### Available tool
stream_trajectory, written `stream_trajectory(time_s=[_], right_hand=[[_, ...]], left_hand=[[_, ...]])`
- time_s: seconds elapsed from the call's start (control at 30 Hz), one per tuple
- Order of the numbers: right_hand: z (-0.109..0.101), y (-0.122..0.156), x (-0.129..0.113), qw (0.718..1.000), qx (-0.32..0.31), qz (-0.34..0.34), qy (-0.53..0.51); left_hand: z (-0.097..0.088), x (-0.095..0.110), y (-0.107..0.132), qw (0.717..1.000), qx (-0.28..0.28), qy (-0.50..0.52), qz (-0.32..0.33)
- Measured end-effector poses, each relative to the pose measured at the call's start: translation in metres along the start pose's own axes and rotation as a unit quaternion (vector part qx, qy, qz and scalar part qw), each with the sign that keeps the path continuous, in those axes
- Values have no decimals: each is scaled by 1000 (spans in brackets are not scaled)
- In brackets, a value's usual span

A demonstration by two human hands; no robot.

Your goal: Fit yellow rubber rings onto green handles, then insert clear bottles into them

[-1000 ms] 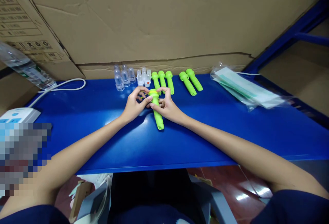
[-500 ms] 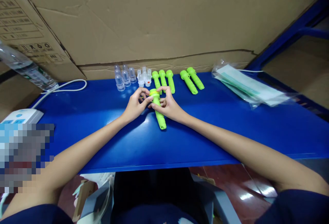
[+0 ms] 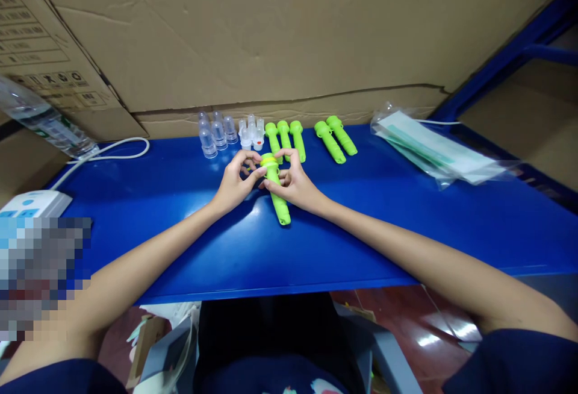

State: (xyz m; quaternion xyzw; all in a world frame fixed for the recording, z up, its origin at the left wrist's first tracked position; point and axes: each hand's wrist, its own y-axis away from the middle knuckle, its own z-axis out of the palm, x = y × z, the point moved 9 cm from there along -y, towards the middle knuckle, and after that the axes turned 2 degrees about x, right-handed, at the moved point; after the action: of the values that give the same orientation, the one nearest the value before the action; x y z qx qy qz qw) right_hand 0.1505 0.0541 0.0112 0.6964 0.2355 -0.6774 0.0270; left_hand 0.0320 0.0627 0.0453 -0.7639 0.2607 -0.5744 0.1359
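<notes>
Both hands meet at the head of a bright green plastic tube (image 3: 277, 198) that stands tilted on the blue table (image 3: 180, 231), its lower end toward me. My left hand (image 3: 235, 182) pinches the tube's wide top from the left with thumb and fingers. From the right, my right hand (image 3: 293, 182) grips the same top, fingers curled round it. Behind the hands lie three more green tubes (image 3: 285, 137) side by side and a further pair (image 3: 335, 138) to their right.
Several clear plastic caps (image 3: 215, 132) and small white parts (image 3: 251, 134) stand by the cardboard wall (image 3: 289, 38). A plastic bag with sheets (image 3: 433, 152) lies at right. At left are a water bottle (image 3: 43, 121), a white cable (image 3: 108, 150) and a power strip (image 3: 34, 203).
The fingers of both hands have shifted slightly around the tube's top; the tube's lower end swung a little right, then back. Nothing else moved.
</notes>
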Motion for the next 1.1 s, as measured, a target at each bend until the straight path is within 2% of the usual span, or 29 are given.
stream_trajectory(time_s=[0.2,0.4,0.7,0.93,1.1], right_hand=[[-4,-3,-1,1000,14,-8,15],[-1,-1,-4,1000,6,-3,20],[-3,0,-4,1000,21,-4,13],[-4,2,-5,999,23,-4,37],[-5,3,-5,998,26,-7,61]], left_hand=[[8,12,3,998,-26,-31,40],[-2,10,3,998,40,-39,43],[-6,8,3,996,56,-65,31],[-6,2,2,999,46,-26,0],[-5,4,2,999,37,-10,3]])
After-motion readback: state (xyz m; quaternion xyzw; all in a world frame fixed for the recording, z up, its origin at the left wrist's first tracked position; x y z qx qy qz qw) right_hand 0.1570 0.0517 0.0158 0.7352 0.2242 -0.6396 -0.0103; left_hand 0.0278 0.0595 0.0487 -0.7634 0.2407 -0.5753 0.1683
